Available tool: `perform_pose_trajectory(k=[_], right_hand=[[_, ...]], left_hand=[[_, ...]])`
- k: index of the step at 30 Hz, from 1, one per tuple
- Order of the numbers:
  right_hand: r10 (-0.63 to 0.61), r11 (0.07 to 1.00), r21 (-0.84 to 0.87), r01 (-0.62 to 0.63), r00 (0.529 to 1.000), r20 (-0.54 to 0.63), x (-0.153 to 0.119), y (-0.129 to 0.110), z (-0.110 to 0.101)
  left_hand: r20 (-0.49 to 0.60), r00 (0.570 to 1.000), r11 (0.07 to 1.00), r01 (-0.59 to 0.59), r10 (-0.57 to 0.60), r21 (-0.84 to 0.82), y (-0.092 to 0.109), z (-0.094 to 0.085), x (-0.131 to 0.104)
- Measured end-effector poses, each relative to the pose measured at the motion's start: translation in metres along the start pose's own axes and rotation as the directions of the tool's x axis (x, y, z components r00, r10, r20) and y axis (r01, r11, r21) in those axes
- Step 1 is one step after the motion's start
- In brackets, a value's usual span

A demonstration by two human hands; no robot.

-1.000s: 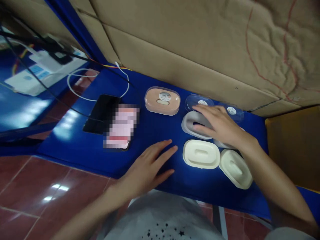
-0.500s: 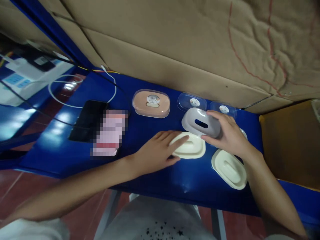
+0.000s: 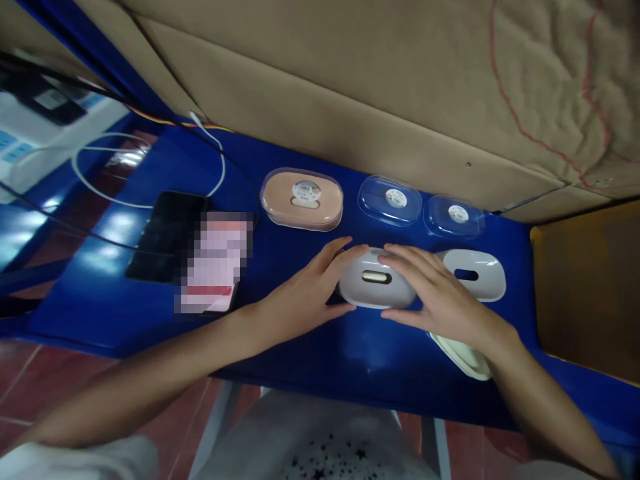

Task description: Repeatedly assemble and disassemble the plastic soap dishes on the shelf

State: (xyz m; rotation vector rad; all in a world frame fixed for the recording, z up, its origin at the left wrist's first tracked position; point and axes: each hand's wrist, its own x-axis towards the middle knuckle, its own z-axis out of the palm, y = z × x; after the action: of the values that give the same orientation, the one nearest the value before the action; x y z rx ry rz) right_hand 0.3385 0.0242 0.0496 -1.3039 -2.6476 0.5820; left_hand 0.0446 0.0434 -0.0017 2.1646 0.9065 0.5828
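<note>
A glossy grey oval cover (image 3: pixel 377 296) with a slot sits over the cream base piece, whose raised ridge (image 3: pixel 376 277) shows through that slot. At its left end, my left hand (image 3: pixel 317 283) grips it with fingers behind and thumb in front. My right hand (image 3: pixel 437 290) holds the other end the same way. Behind my right hand lies a second grey cover (image 3: pixel 483 273), its slot showing the blue table. Partly hidden under my right wrist is another cream base piece (image 3: pixel 463 357).
Two clear lids (image 3: pixel 390 201) with round stickers lie along the cardboard wall (image 3: pixel 350 113). Left of them is a peach case (image 3: pixel 300 200) under a clear lid. A phone (image 3: pixel 215 260) with a blurred screen, a black device (image 3: pixel 165 233) and a white cable (image 3: pixel 223 173) occupy the left. A brown box (image 3: pixel 585 287) stands right.
My right hand has brought the grey cover down and left over the cream base piece. My left hand has shifted from that base to the cover's left end.
</note>
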Motion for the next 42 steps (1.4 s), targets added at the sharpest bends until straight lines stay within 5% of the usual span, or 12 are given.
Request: perform_pose_trajectory(k=[20,28,42], right_hand=[[0.057,0.983,0.167,-0.073,0.993,0.102,0.001,0.001,-0.006],[0.028,0.985,0.167,-0.044,0.995,0.097,0.002,0.007,-0.006],[0.010,0.979,0.200,-0.049,0.981,0.192,0.005,0.001,-0.005]], left_hand=[[0.068,0.997,0.998,-0.030,0.034,-0.051,0.001,-0.001,0.004],[0.080,0.996,0.993,-0.057,0.049,0.102,0.004,0.000,0.003],[0.211,0.976,0.998,0.050,-0.056,0.034,0.009,-0.005,0.007]])
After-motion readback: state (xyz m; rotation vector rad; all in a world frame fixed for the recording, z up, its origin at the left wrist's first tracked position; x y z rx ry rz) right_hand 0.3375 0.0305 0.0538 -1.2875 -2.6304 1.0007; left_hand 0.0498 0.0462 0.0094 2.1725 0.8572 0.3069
